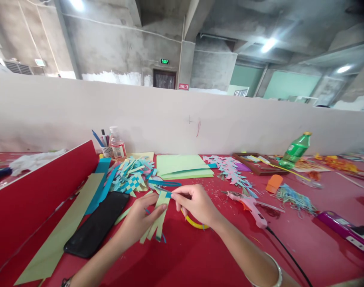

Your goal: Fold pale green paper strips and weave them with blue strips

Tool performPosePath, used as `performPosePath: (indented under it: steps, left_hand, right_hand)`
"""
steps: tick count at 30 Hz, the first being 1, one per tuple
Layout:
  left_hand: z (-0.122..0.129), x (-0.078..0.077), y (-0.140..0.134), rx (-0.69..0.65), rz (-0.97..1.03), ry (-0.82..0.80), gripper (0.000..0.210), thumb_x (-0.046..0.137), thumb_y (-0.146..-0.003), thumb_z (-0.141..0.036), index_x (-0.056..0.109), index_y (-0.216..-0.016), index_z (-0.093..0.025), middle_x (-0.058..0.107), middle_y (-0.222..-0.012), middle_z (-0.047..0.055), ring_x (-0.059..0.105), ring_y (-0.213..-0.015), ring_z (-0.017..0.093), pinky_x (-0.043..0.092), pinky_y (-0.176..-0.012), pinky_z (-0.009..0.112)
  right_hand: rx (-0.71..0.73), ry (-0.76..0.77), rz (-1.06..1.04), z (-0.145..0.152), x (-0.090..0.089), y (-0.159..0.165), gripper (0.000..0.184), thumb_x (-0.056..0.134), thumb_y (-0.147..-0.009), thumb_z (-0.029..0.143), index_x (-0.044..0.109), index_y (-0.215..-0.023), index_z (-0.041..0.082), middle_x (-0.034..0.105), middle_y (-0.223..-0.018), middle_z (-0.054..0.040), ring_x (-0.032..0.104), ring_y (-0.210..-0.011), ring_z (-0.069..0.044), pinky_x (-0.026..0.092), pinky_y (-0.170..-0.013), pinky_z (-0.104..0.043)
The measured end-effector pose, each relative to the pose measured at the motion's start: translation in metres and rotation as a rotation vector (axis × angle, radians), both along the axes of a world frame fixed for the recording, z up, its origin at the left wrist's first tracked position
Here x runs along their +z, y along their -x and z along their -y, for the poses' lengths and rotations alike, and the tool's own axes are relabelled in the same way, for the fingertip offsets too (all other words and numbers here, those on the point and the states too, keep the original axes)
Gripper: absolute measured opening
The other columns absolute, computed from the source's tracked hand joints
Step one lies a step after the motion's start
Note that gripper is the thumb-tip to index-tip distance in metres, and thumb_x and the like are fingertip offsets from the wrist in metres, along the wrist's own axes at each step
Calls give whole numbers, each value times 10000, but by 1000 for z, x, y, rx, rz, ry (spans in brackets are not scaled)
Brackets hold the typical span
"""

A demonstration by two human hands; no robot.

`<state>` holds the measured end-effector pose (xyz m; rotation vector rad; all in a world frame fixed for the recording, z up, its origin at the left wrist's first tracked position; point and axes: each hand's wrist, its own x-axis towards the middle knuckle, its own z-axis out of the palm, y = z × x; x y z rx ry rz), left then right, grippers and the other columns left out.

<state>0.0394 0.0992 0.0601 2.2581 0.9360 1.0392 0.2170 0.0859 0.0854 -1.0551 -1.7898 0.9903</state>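
My left hand is closed, thumb and fingers pinching a piece of light green paper whose lower end is cut into several strips. My right hand is closed at the paper's upper end, its fingertips on a short blue paper strip that crosses the green. A thin grey pointed thing runs left from the right fingers; its kind cannot be made out. Beneath the right hand lies a yellow ring-shaped thing, partly hidden. Just behind the hands are longer blue strips and a heap of woven blue and green paper pieces.
A black phone-like slab and long green paper lie left, beside a red divider. Green sheets lie behind. To the right are a pink glue gun with its cord, a green bottle and a purple power strip.
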Motion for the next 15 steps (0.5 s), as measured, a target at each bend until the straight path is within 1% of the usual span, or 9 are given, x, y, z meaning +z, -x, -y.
performPosePath:
  steps: [2,6,8,11,13,15]
  left_hand:
    - [-3,-6,0,7,-15,54,228,428,-845,-306,605,-793,-173,651,-767,45,578,-718,161,469,-682,271]
    - [-8,-16,1,-4,-21,265,277,419,-838,-366,567,-767,-143,597,-671,25,525,-604,123,444,-569,214]
    - [-10,-19,2,-20,1,338,280,431,-828,-385,554,-778,-138,572,-650,14,501,-573,110,424,-532,196]
    - [-12,-19,3,-58,29,388,268,471,-805,-385,567,-789,-135,583,-676,18,515,-615,118,428,-579,208]
    - [-12,-18,5,-85,35,420,268,486,-793,-379,574,-742,-131,592,-680,24,527,-639,127,432,-612,222]
    - [-11,-19,6,-92,12,474,288,485,-788,-381,568,-681,-127,593,-660,29,527,-617,126,430,-595,227]
  right_hand:
    - [-3,42,-15,-4,-4,1,300,475,-807,349,558,-621,128,528,-516,19,444,-372,-33,334,-402,-156]
    - [-17,122,-45,-12,-11,3,307,493,-785,373,559,-613,127,534,-508,16,437,-360,-34,320,-389,-159]
    - [-21,142,-64,-15,-13,2,306,498,-777,381,560,-616,127,534,-504,19,430,-354,-33,316,-386,-160]
    - [-28,165,-86,-18,-14,0,309,500,-768,382,544,-599,128,530,-498,21,422,-344,-29,308,-380,-157]
    - [-31,169,-89,-20,-12,-1,313,500,-766,379,529,-577,131,528,-495,23,422,-342,-26,305,-378,-155]
    - [-33,164,-87,-23,-10,-3,311,499,-765,376,524,-572,133,526,-495,26,421,-342,-24,307,-381,-155]
